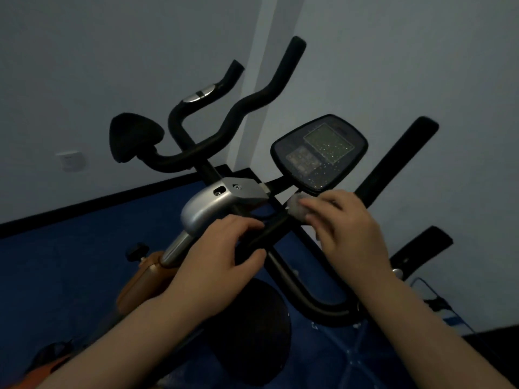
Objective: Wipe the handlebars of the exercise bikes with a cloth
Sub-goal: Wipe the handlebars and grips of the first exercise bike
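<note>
The exercise bike's black handlebars (252, 108) branch up and away from a silver stem cover (207, 203); another black bar (297, 287) curves toward me and a long grip (398, 158) rises at the right. My left hand (216, 262) wraps around the black centre bar just below the silver cover. My right hand (348, 231) presses a small grey cloth (297, 209) against the bar under the console (320, 153). Most of the cloth is hidden under my fingers.
A black saddle (247, 327) sits below my hands, and a second dark saddle (134, 136) shows behind the handlebars. The orange frame (146, 279) is at lower left. Pale walls meet in a corner behind; the floor is blue. A cable (432, 299) lies at right.
</note>
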